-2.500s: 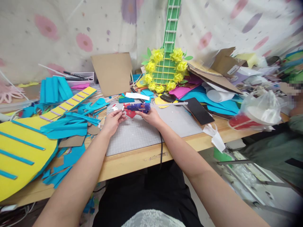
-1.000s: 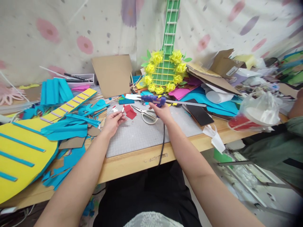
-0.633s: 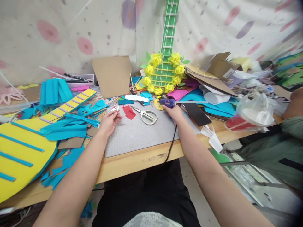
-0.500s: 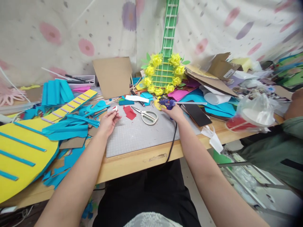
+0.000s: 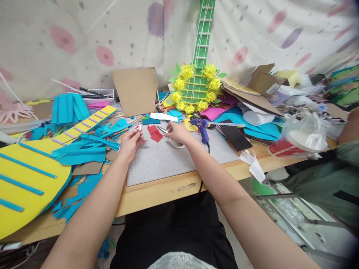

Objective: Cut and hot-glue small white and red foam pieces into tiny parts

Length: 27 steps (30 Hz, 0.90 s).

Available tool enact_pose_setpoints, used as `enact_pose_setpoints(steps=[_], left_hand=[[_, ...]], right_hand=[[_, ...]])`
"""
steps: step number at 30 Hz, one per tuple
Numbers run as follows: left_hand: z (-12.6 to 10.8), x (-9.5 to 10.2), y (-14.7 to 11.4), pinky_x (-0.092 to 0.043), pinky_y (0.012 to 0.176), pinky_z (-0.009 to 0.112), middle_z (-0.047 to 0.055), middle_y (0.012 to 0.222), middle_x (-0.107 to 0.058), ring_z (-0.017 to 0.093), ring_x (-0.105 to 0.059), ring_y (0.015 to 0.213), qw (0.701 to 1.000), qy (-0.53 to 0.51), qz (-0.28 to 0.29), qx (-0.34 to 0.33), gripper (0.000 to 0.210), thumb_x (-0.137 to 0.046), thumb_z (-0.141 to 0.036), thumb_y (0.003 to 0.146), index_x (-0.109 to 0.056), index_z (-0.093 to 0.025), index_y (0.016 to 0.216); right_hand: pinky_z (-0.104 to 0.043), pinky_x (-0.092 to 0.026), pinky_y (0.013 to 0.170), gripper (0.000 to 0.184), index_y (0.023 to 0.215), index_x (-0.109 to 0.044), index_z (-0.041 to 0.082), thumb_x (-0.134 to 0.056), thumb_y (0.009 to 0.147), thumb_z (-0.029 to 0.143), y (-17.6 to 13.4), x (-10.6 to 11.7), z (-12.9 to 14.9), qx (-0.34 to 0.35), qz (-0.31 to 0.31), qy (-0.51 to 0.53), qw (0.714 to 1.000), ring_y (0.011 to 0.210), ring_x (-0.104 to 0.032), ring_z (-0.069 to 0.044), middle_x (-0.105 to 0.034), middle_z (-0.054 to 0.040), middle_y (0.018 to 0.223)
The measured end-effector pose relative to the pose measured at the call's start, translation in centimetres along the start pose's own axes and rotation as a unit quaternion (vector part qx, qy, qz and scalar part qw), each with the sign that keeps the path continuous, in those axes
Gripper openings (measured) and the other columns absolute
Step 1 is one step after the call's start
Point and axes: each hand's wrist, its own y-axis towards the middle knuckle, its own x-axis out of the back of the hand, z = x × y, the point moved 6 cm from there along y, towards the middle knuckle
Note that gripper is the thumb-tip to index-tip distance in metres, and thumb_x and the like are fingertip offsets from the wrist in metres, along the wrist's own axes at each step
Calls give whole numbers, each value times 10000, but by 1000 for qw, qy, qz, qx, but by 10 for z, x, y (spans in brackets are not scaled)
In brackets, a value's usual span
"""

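Observation:
My left hand is closed, pinching a small white stick with a bit of red on it, over the left side of the grey cutting mat. My right hand hangs above the scissors, hiding much of their handles; its fingers look loosely apart, with nothing visible in them. Just left of its fingertips lies red paper. A blue glue gun rests right of that hand on a yellow piece, its glue stick pointing right and its cord trailing toward me.
A green paper guitar with yellow flowers stands at the back. On the left lie a yellow guitar-shaped piece and blue scraps. A phone and a bagged cup sit right. Another person's sleeve shows at far right.
My right hand has let go of the glue gun and moved left over the scissors. The glue gun stays behind on the mat. My left hand keeps its pinch.

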Motion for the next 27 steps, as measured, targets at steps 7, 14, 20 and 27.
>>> enact_pose_setpoints(steps=[7, 14, 20, 27], left_hand=[[-6, 0, -3, -509, 570, 231, 19, 745, -624, 87, -556, 614, 998, 48, 9, -35, 259, -684, -176, 634, -660, -130, 888], [-6, 1, -1, -480, 568, 209, 24, 749, -620, 129, -592, 746, 995, 67, -17, -71, 279, -672, -208, 639, -638, -153, 910], [3, -10, -6, -478, 551, 207, 28, 762, -623, 132, -602, 736, 995, 74, 34, -58, 329, -718, -265, 612, -627, -165, 912], [4, -20, -14, -489, 558, 233, 7, 709, -620, 121, -590, 664, 994, 86, 69, -29, 407, -750, -260, 574, -610, -152, 941]], right_hand=[[-264, -446, 664, 201, 855, -610, 166, -648, 660, 131, 26, -24, 25, 63, 79, 136, 986, 716, -600, -153, -664, -34, 800], [-354, -469, 754, 204, 854, -554, 193, -564, 669, 105, 17, 4, -1, 6, -133, 192, 972, 729, -581, -162, -597, 5, 724], [-316, -534, 644, 220, 805, -456, 191, -548, 631, 92, 17, -37, -7, -48, -109, 525, 843, 661, -560, -110, -514, 26, 762], [-296, -568, 670, 275, 771, -433, 202, -627, 581, 158, 7, -42, -4, -41, -121, 589, 798, 714, -545, -98, -484, 45, 753]])
